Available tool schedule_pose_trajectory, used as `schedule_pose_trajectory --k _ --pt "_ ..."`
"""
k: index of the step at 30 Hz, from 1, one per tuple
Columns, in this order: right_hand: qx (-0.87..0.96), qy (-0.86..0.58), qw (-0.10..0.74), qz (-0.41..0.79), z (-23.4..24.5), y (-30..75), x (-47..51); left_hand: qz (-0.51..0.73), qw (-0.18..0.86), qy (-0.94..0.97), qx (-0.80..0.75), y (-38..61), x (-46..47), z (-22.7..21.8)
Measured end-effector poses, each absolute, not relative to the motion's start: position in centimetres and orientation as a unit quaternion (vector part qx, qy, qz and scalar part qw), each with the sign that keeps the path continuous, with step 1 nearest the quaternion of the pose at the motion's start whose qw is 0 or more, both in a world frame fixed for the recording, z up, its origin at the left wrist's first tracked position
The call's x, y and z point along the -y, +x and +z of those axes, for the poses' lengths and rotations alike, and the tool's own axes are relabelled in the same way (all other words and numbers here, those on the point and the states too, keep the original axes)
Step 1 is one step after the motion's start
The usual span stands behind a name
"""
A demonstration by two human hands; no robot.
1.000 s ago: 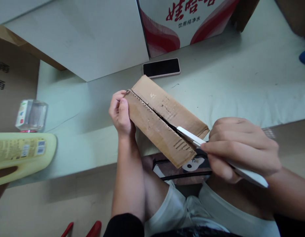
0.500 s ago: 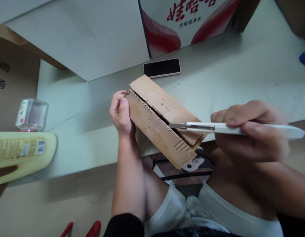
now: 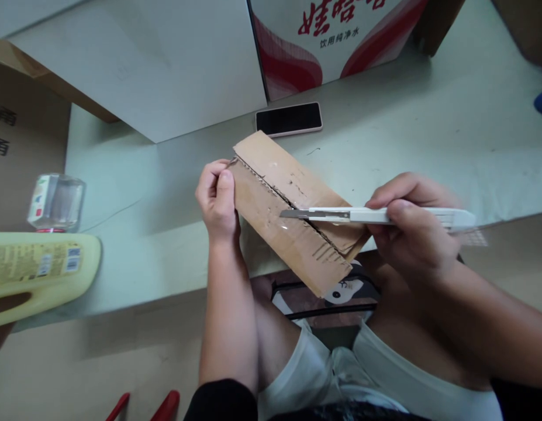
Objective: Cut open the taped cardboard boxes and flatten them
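At centre, the cardboard box is pinched by the left grip, which could be cut if the utility knife held by the right grip slips leftward.

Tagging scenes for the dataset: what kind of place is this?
Likely a storeroom or packing area: a printed drinking-water carton, a brown shipping box and a yellow jug on or beside the pale table.

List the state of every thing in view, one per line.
Cardboard box, flaps shut, seam partly open
Utility knife, blade out, tip at the seam
Phone, screen dark, face up
Yellow jug, lying on its side
Left hand, gripping the box's end
Right hand, gripping the knife
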State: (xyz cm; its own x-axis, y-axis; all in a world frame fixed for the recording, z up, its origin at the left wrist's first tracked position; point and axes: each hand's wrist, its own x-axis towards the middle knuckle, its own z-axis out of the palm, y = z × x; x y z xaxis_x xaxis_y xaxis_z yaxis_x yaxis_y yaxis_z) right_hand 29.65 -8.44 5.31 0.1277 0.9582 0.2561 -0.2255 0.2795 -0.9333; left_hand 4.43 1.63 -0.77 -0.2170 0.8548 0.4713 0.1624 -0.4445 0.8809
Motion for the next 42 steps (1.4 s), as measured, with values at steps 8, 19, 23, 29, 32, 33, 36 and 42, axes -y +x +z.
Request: schedule_pose_trajectory --k 8,19,23,29,32,33,36,42 --pt "0.493 -0.431 0.602 0.457 5.7 29.7 8.2 0.626 0.276 0.580 -0.443 4.4 -1.6 -1.0" --pt "0.508 -0.434 0.603 0.437 5.2 30.2 8.6 0.632 0.278 0.572 -0.442 4.5 -1.6 -1.0" --pt "0.511 -0.435 0.599 0.436 5.1 30.4 8.6 0.623 0.275 0.575 -0.453 4.4 -1.6 -1.0" --pt "0.492 -0.397 0.629 0.452 5.7 30.0 8.3 0.631 0.277 0.577 -0.438 4.3 -1.6 -1.1" --pt "0.452 -0.422 0.635 0.462 6.1 29.7 8.3 0.636 0.263 0.584 -0.430 4.3 -1.7 -1.2" --pt "0.442 -0.429 0.638 0.462 6.1 29.6 8.4 0.638 0.261 0.586 -0.426 4.3 -1.8 -1.3" --pt "0.434 -0.423 0.655 0.451 6.0 29.4 8.5 0.649 0.268 0.585 -0.407 4.2 -1.9 -1.4" --pt "0.497 -0.429 0.631 0.413 5.0 29.7 8.8 0.658 0.292 0.575 -0.390 4.1 -1.8 -1.5"
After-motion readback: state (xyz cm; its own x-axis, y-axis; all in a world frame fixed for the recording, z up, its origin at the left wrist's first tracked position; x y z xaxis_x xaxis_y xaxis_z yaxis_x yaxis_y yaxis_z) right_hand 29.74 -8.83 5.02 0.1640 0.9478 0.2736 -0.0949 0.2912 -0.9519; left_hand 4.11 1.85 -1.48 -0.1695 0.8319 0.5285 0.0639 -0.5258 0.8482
